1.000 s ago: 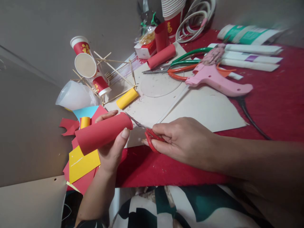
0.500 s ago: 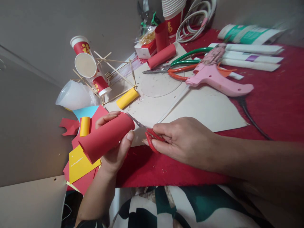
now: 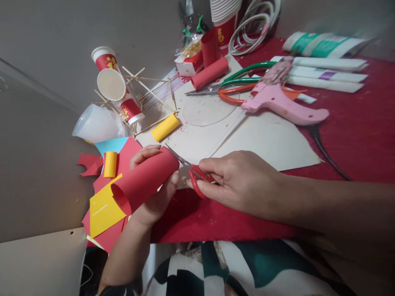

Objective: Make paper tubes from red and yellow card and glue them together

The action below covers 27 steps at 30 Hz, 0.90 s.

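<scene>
My left hand (image 3: 152,197) is wrapped round a red paper tube (image 3: 144,180), thumb on its right end and fingers behind it. The tube is tilted, its open lower end facing down-left. My right hand (image 3: 239,181) grips small red-handled scissors (image 3: 197,177). Their blades point up-left and touch the tube's upper right end. Both hands hover over the front edge of a red tablecloth (image 3: 354,139) and a pale cardboard sheet (image 3: 262,144).
Red, yellow and blue paper scraps (image 3: 105,207) lie under the tube. Behind are a yellow paper roll (image 3: 165,127), a stick-and-cup structure (image 3: 123,92), another red tube (image 3: 210,73), larger scissors (image 3: 237,82), a pink glue gun (image 3: 282,105) and white packets (image 3: 324,74).
My left hand has turned the red tube, swinging its lower end down toward me and shifting its upper end slightly right onto the scissor blades. My right hand has barely moved.
</scene>
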Each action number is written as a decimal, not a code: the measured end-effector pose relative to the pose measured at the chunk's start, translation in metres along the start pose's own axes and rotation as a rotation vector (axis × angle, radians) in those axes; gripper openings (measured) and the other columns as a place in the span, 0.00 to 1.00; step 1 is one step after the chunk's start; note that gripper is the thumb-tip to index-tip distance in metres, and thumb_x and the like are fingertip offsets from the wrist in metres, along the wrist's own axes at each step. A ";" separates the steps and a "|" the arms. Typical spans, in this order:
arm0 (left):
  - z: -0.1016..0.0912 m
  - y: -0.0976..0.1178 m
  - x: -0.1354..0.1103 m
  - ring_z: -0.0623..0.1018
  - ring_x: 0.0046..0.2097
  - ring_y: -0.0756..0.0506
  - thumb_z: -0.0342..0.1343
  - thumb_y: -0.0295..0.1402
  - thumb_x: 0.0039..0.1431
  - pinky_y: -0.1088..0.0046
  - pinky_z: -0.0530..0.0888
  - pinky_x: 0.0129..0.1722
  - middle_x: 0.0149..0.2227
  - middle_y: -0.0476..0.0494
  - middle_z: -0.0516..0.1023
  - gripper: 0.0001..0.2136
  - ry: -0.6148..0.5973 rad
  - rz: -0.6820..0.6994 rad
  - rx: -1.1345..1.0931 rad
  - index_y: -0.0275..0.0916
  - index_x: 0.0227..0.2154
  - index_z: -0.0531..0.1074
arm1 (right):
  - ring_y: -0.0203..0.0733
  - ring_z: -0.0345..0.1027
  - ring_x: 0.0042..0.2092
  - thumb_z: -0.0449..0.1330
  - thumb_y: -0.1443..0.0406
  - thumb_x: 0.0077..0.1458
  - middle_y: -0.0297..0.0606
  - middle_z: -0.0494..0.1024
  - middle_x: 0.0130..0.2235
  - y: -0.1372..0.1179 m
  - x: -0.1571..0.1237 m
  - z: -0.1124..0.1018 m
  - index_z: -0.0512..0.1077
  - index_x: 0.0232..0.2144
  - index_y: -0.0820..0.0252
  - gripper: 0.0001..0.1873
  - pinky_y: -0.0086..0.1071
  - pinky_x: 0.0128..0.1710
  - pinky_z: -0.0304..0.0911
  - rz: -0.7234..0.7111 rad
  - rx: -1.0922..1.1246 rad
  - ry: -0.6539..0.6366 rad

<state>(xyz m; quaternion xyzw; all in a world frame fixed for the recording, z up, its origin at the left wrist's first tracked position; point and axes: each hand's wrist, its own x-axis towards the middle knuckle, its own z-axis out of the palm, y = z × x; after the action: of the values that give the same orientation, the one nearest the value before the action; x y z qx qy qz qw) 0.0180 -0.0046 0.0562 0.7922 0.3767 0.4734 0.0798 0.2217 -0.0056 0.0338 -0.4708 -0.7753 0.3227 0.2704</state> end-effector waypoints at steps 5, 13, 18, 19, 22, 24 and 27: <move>-0.005 -0.005 -0.004 0.75 0.58 0.40 0.66 0.34 0.57 0.55 0.72 0.62 0.53 0.43 0.72 0.25 0.016 -0.014 0.033 0.46 0.56 0.66 | 0.32 0.44 0.20 0.53 0.52 0.56 0.27 0.55 0.15 -0.001 0.002 -0.001 0.62 0.19 0.56 0.20 0.32 0.25 0.39 0.015 0.069 0.040; -0.003 -0.001 -0.003 0.75 0.57 0.40 0.66 0.34 0.58 0.55 0.73 0.61 0.53 0.42 0.72 0.25 0.021 -0.026 0.040 0.45 0.57 0.66 | 0.31 0.44 0.19 0.54 0.54 0.55 0.25 0.55 0.14 -0.001 0.000 -0.002 0.62 0.19 0.56 0.18 0.31 0.25 0.41 -0.009 0.082 -0.001; -0.002 -0.001 -0.001 0.75 0.56 0.42 0.67 0.33 0.57 0.59 0.73 0.60 0.51 0.42 0.74 0.23 0.027 0.026 0.022 0.43 0.55 0.69 | 0.31 0.45 0.19 0.54 0.53 0.55 0.26 0.55 0.14 0.000 0.000 0.000 0.60 0.18 0.57 0.19 0.31 0.25 0.40 -0.009 0.061 -0.001; -0.002 -0.001 0.000 0.75 0.56 0.42 0.67 0.33 0.57 0.59 0.73 0.60 0.51 0.42 0.74 0.23 0.023 0.032 0.017 0.43 0.55 0.68 | 0.32 0.45 0.19 0.54 0.53 0.55 0.26 0.56 0.14 0.000 0.000 0.000 0.60 0.18 0.57 0.19 0.31 0.25 0.40 -0.011 0.060 -0.001; -0.001 0.000 0.000 0.76 0.55 0.41 0.66 0.34 0.58 0.57 0.73 0.60 0.51 0.42 0.74 0.23 0.011 0.036 0.017 0.44 0.55 0.68 | 0.32 0.45 0.19 0.54 0.53 0.56 0.26 0.55 0.14 0.001 0.001 0.000 0.61 0.18 0.57 0.19 0.31 0.25 0.40 -0.018 0.064 -0.009; -0.001 0.000 0.000 0.76 0.56 0.41 0.66 0.34 0.58 0.56 0.73 0.60 0.52 0.42 0.74 0.23 0.007 0.034 0.021 0.44 0.55 0.68 | 0.32 0.45 0.20 0.54 0.54 0.56 0.26 0.56 0.15 0.002 0.001 0.000 0.62 0.19 0.57 0.19 0.31 0.25 0.40 -0.027 0.068 -0.015; -0.001 0.000 0.000 0.76 0.56 0.42 0.66 0.33 0.57 0.57 0.73 0.59 0.52 0.42 0.74 0.24 0.010 0.044 0.017 0.44 0.55 0.68 | 0.31 0.46 0.20 0.54 0.55 0.57 0.26 0.57 0.15 0.002 0.002 0.000 0.64 0.20 0.57 0.18 0.31 0.25 0.41 -0.041 0.071 -0.015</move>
<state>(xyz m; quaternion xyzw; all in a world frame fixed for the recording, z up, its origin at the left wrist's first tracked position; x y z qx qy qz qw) 0.0168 -0.0046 0.0571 0.7987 0.3633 0.4758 0.0607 0.2222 -0.0033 0.0323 -0.4426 -0.7748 0.3481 0.2876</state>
